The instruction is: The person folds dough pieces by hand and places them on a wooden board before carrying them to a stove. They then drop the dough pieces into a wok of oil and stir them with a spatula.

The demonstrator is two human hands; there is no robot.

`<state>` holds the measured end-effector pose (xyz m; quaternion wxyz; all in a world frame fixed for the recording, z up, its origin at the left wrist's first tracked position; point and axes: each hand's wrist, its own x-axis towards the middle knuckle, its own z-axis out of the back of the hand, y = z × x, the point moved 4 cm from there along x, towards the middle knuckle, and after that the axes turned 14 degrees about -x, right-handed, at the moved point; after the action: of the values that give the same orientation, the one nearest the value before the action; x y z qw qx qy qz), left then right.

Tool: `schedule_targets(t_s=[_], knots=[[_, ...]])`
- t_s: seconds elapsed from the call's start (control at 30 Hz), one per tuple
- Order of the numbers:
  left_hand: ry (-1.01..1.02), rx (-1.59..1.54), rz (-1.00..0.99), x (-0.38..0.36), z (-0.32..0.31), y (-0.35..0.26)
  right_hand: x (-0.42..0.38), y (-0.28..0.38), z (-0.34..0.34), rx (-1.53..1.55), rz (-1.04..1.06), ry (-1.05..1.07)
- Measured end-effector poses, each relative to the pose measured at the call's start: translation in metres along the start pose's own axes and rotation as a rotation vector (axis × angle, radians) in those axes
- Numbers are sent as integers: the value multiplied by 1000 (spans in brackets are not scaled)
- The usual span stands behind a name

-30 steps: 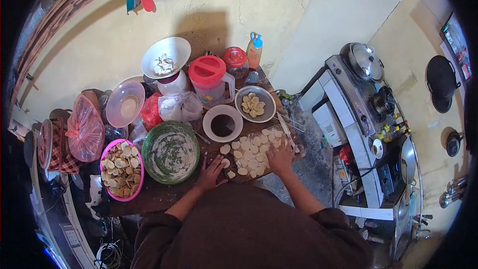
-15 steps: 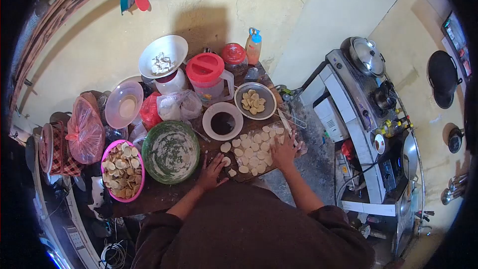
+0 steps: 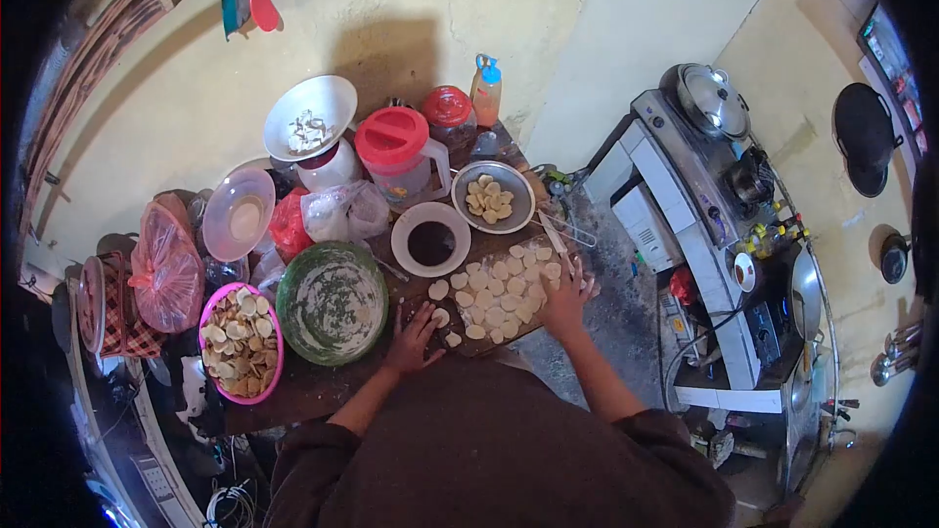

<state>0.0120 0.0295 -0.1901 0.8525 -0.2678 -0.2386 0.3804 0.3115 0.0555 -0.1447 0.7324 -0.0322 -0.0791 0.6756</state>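
Note:
Many pale flat dough rounds (image 3: 497,295) lie close together on a sheet at the front right of the dark table. My right hand (image 3: 564,305) rests at their right edge, its fingers stretched out over the outermost rounds. My left hand (image 3: 411,340) lies on the table with fingers apart, its fingertips beside a single dough round (image 3: 440,317). A few loose pieces lie between that hand and the main group. Just behind the rounds are a white bowl of dark liquid (image 3: 431,242) and a strainer (image 3: 496,221) holding more rounds.
Left of my left hand stands a flour-dusted green basin (image 3: 333,304), then a pink basket (image 3: 242,391) of rounds. A red-lidded pitcher (image 3: 399,152), plastic bags (image 3: 344,210) and a white bowl (image 3: 333,98) crowd the back. A stove (image 3: 699,176) stands across a floor gap on the right.
The camera view has shifted slightly, so the whole scene sits a little differently in the frame. Both hands stay at nearly the same places beside the dough rounds.

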Motion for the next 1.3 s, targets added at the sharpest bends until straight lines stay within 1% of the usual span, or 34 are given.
schedule_targets(t_s=[0.07,0.1,0.17,0.2,0.27,0.3,0.37,0.4,0.5,0.57,0.6,0.67,0.7,0.77,0.8,0.87,1.0,1.07,1.1,1.17,1.2,1.27,1.3], knots=[[-37,58,5,-3,0,-1,-20,3,-7,-19,66,11],[-31,53,4,-4,0,0,-24,4,-15,-20,61,18],[-67,110,-58,-6,1,-3,-30,4,-31,35,23,-60],[-58,109,-62,-4,2,-5,-29,6,-22,37,14,-55],[-86,83,-131,9,4,-14,-18,9,8,-4,14,86],[-84,83,-135,21,7,-21,-19,12,-1,-3,10,86],[-142,-32,-232,48,15,-43,-25,20,-20,-20,51,-64],[-138,-34,-232,60,12,-47,-26,20,-20,-20,48,-61],[-79,-48,-209,90,-1,-60,-25,15,-6,65,-7,-29],[-25,-19,-201,110,-8,-73,-23,2,4,235,-143,-76],[-21,-25,-206,117,-12,-76,-23,-1,2,231,-149,-73],[104,16,-241,128,-25,-82,-24,-5,-4,172,-212,-49],[106,15,-245,131,-32,-82,-23,-5,-4,171,-217,-50],[237,104,-283,137,-51,-83,-18,-1,-2,101,-140,-110],[239,105,-286,138,-54,-88,-17,1,-3,102,-144,-111],[276,218,-233,136,-61,-94,-17,4,-6,87,-180,-125],[244,170,-192,128,-83,-86,-9,9,-20,48,-231,-55],[214,186,-211,124,-85,-82,-6,6,-29,194,-324,-51],[216,187,-210,124,-83,-82,-5,6,-28,196,-324,-49],[223,209,-233,124,-79,-83,-2,7,-29,308,-342,8],[222,210,-230,123,-79,-82,-2,8,-21,309,-340,7],[250,216,-223,123,-78,-81,-2,12,0,246,-293,-93],[248,217,-222,123,-77,-81,-2,11,-1,247,-291,-95]])
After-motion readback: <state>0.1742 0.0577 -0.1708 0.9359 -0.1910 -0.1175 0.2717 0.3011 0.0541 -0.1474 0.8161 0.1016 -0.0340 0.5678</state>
